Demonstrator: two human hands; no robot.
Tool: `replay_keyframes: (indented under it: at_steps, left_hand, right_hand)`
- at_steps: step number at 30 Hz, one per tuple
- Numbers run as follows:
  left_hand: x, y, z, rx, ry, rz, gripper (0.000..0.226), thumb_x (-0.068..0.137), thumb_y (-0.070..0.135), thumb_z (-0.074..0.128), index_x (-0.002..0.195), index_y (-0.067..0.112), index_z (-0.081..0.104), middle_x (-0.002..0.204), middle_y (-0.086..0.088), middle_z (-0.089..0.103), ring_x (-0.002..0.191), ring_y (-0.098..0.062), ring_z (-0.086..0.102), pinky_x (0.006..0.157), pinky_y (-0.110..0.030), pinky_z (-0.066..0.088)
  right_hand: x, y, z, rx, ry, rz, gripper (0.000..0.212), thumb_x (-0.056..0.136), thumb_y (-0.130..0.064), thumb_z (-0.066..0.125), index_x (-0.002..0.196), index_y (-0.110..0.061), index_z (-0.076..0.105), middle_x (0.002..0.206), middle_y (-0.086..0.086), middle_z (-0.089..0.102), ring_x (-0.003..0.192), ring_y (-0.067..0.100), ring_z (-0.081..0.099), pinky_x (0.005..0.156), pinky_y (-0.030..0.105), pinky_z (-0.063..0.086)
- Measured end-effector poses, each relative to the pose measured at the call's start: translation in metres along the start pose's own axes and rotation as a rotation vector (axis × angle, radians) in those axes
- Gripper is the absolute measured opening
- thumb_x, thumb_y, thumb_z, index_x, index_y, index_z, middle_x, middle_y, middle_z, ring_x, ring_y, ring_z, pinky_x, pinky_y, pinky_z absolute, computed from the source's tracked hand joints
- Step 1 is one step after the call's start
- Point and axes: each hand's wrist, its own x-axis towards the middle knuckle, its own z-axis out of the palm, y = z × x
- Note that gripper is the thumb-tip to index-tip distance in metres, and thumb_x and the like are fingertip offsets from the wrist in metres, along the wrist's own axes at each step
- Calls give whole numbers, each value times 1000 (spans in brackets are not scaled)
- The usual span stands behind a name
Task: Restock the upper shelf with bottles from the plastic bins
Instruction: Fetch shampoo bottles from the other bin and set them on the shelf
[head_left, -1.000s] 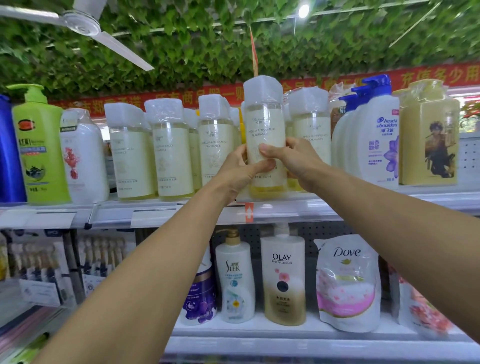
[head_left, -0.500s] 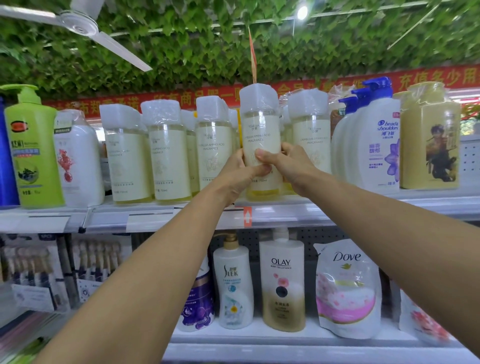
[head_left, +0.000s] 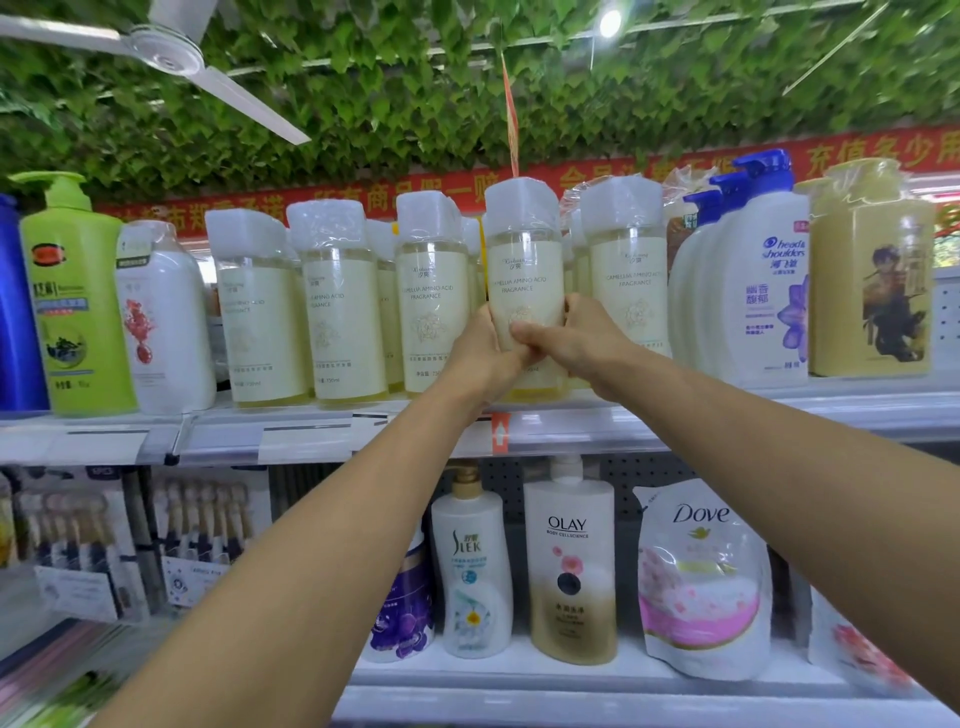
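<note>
Overhead, leafy ceiling (head_left: 415, 93) and fan (head_left: 166, 52); left hand (head_left: 480, 353) and right hand (head_left: 576, 343) clasp a bottle (head_left: 524, 270) on the upper shelf (head_left: 727, 415)

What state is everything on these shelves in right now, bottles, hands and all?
Held bottle: upright, capped, base on the upper shelf.
Left hand: grips the held bottle.
Right hand: grips the held bottle.
Matching bottles: standing in a row, film-wrapped caps.
Green pump bottle: upright.
Dove pouch: standing on the lower shelf.

Two bare forearms (no sleeves, jewellery)
</note>
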Motion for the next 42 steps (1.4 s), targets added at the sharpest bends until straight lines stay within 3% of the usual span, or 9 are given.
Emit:
replay_keyframes:
  at_steps: [4,7,13,19,28,31,35,39,42]
  left_hand:
    - [2,0,4,69,54,11,37,83,15,76,111,26,55,108,1,70,101,-18,67,90,-35,56]
    - [3,1,7,118,97,13,28,82,17,74,95,31,53,96,7,67,93,-16,65,92,-39,55]
    - [0,0,6,142,102,-9,57,80,23,77,130,19,51,115,0,67,103,-20,65,96,-40,53]
    - [-2,-2,1,109,22,-25,63,80,22,80,135,19,49,121,-1,67,110,-19,64,100,-42,52]
    - [-24,8,3,154,162,16,60,84,15,76,137,16,48,124,5,62,110,-13,60,86,-20,47]
    - [-44,11,5,-69,297,11,54,89,13,70,138,17,48,123,7,59,104,-8,59,85,-22,52]
    - [-74,14,11,-557,330,-165,25,91,9,65,113,20,59,95,1,71,73,-9,68,52,-21,50]
    - [-111,10,26,-880,283,-339,17,91,5,62,101,19,62,68,4,72,52,-8,63,43,-18,43]
    - [-137,6,47,-859,267,-415,11,94,11,61,101,20,63,64,5,71,48,-6,58,42,-17,40]
  right_hand:
    - [4,-1,3,-23,32,41,27,85,-18,74,104,-13,55,92,1,65,77,7,61,59,17,49]
    - [6,2,4,3,33,55,27,87,-15,71,108,-10,55,95,4,65,77,8,62,53,14,47]
    - [7,3,5,-20,18,91,33,89,-15,68,118,-7,56,109,11,68,86,15,65,63,20,51]
    - [0,-3,10,-95,19,143,47,94,-22,63,135,-2,49,122,14,63,112,27,61,100,43,50]
    - [-39,-5,5,-336,217,41,21,94,-18,57,111,-7,61,102,5,64,93,22,59,77,31,45]
    - [-60,-3,1,-229,334,-58,30,97,-18,54,124,-8,60,108,-2,61,98,12,55,85,23,42]
    - [-95,2,-4,-107,363,-96,24,97,-14,51,117,-10,63,110,0,66,98,12,60,89,26,50]
    - [-132,12,-24,18,380,-1,17,96,-13,51,106,-18,64,101,-2,66,80,13,68,73,31,58]
    - [-161,19,-45,44,384,64,18,96,-9,50,105,-15,64,96,3,67,64,13,67,58,30,56]
